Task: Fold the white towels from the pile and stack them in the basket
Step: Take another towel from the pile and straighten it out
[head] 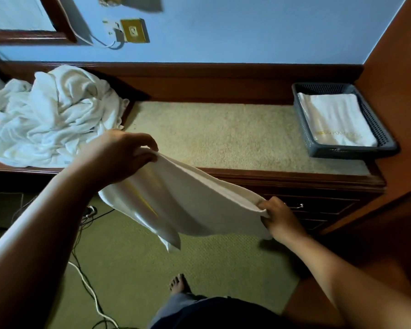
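Note:
A white towel [185,200] hangs stretched between my two hands, in the air in front of the wooden counter. My left hand [121,155] pinches its upper left corner. My right hand [277,217] grips its lower right edge. The towel sags between them and one loose corner droops toward the floor. The pile of crumpled white towels [50,115] lies on the counter at the left. At the counter's right end stands a grey plastic basket [377,129] holding one folded white towel [335,119] with a yellow logo.
The counter has a beige carpet-like top [211,134] with dark wood trim and drawers below at the right. Cables [90,288] trail over the green carpet floor at the left. My bare foot [179,283] shows below. A wooden wall panel closes the right side.

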Available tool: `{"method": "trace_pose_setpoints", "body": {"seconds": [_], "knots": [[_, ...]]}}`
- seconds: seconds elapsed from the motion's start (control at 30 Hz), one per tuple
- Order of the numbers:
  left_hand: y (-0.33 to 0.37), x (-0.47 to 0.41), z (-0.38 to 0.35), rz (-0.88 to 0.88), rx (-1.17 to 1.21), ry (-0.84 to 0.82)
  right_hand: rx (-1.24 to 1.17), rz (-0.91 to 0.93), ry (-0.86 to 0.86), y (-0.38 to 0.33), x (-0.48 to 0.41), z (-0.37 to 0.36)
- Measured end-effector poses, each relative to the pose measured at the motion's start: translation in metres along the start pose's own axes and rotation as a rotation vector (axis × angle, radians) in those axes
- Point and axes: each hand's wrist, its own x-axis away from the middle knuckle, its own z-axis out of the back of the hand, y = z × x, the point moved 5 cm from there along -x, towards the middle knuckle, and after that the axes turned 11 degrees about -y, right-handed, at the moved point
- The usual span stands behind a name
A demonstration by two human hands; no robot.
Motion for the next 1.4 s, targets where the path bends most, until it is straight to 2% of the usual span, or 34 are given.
{"method": "trace_pose_setpoints", "body": {"seconds": [0.1, 0.23, 0.4, 0.63, 0.8, 0.9, 1.0, 1.17, 1.3, 1.4], "knots": [[0.004, 0.002, 0.0, -0.028, 0.001, 0.042, 0.036, -0.059, -0.062, -0.001, 0.005, -0.001], [0.007, 0.003, 0.001, -0.058, 0.032, 0.052, 0.2, -0.151, -0.116, 0.004, 0.012, -0.003], [0.008, 0.002, 0.006, -0.078, 0.059, 0.058, 0.033, -0.212, -0.108, 0.011, 0.023, -0.008], [0.013, 0.0, 0.003, -0.111, 0.075, 0.014, 0.043, -0.339, -0.147, 0.015, 0.027, -0.024], [0.008, 0.004, 0.015, -0.062, 0.075, 0.089, 0.04, -0.481, -0.115, 0.025, 0.028, -0.024], [0.01, 0.005, 0.014, -0.073, 0.068, 0.053, 0.153, -0.41, -0.156, 0.021, 0.022, -0.028], [0.024, 0.003, 0.007, -0.159, 0.108, -0.019, 0.266, -0.304, -0.237, 0.003, 0.011, -0.037], [0.062, -0.002, -0.006, -0.285, 0.053, -0.108, -0.026, 0.058, -0.153, -0.072, -0.004, -0.039], [0.074, -0.011, -0.011, -0.332, 0.024, -0.147, -0.292, 0.293, 0.054, -0.132, -0.007, -0.028], [0.081, -0.017, -0.008, -0.358, 0.012, -0.14, -0.405, 0.398, 0.189, -0.148, -0.011, -0.025]]}}
